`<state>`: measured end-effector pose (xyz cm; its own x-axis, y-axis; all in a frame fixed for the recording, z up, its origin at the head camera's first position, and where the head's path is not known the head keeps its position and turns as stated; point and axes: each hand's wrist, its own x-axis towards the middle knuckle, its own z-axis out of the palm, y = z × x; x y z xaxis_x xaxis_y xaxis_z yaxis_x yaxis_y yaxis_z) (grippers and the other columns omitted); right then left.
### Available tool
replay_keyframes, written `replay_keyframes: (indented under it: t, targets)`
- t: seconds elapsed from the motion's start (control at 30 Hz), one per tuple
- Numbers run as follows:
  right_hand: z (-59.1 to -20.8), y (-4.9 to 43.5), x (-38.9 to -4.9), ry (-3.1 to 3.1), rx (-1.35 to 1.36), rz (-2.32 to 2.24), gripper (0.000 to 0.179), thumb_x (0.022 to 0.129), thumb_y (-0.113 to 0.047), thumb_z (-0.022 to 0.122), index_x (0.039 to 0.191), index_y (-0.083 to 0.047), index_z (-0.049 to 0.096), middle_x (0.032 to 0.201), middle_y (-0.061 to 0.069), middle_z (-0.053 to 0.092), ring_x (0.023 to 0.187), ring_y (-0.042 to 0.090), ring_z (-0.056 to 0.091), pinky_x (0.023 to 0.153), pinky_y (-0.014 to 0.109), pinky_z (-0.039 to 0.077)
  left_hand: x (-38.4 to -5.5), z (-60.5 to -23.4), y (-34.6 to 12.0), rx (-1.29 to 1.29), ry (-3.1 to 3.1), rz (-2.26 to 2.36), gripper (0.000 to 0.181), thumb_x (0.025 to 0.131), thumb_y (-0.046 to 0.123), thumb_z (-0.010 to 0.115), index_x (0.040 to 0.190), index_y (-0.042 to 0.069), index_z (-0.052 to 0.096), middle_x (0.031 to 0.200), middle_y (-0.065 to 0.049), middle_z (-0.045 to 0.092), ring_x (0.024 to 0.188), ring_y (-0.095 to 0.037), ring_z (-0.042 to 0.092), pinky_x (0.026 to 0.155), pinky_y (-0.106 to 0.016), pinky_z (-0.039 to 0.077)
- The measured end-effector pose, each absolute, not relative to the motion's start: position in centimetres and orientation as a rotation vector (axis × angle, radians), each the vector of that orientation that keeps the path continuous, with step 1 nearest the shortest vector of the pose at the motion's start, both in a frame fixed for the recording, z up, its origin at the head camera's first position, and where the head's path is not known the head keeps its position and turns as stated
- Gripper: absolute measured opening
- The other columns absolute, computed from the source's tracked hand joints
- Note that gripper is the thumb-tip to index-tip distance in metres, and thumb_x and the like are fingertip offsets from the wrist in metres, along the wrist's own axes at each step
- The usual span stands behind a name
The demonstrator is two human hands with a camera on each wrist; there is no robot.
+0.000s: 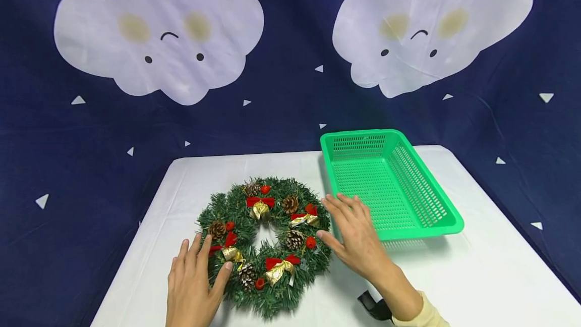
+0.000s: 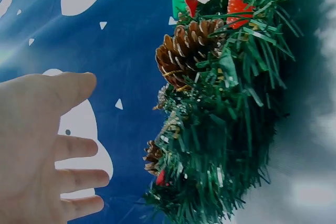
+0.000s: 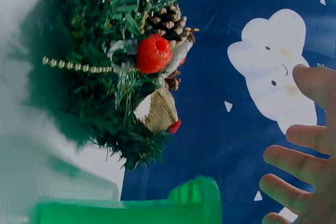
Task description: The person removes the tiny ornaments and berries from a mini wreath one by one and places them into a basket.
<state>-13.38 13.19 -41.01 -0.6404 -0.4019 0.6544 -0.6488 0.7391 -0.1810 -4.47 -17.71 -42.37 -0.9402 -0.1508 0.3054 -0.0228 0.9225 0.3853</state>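
Note:
A green Christmas wreath (image 1: 290, 296) lies flat on the white table, trimmed with pinecones (image 1: 295, 239), red berries (image 1: 310, 242), gold bells (image 1: 279, 270) and red bows. My left hand (image 1: 192, 279) is over its left edge with fingers spread and straight. On the other side my right hand (image 1: 356, 233) hovers by the right edge, fingers extended, holding nothing. Both wrist views show a gap between the hand and the wreath: the left hand (image 2: 47, 145) beside a brown pinecone (image 2: 186, 53), the right hand (image 3: 307, 156) across from a red berry (image 3: 154, 53).
A green plastic basket (image 1: 447, 216) with perforated sides stands at the back right, just beyond the right hand. The white table (image 1: 150, 256) ends at a dark blue cloth backdrop (image 1: 290, 105) printed with clouds. A black strap (image 1: 374, 307) is at the right wrist.

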Motion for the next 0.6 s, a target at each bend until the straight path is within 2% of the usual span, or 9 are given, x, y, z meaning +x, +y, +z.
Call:
replay_keyframes:
  t: [0.27,0.6]
  targets:
    - [-41.3,12.4,-13.5,-2.328,0.829,0.569,0.063,0.085,-0.042,0.062,0.135,-0.006,0.05,0.132,0.013,0.057,0.126,0.034,0.047,0.11,0.058,0.028,-4.0,-43.2,-17.5,0.163,-2.659,-0.581,0.066,0.087,0.039,0.064,0.14,0.006,0.043,0.142,-0.02,0.042,0.133,-0.042,0.032,0.101,-0.062,0.029]
    - [-41.7,11.5,-13.3,-2.332,0.88,0.598,0.066,0.079,-0.038,0.07,0.134,-0.006,0.051,0.13,0.012,0.059,0.122,0.033,0.051,0.107,0.058,0.034,-3.4,-43.9,-16.9,0.244,-2.661,-0.666,0.067,0.087,0.036,0.066,0.142,0.007,0.041,0.143,-0.019,0.041,0.132,-0.04,0.034,0.096,-0.059,0.034]
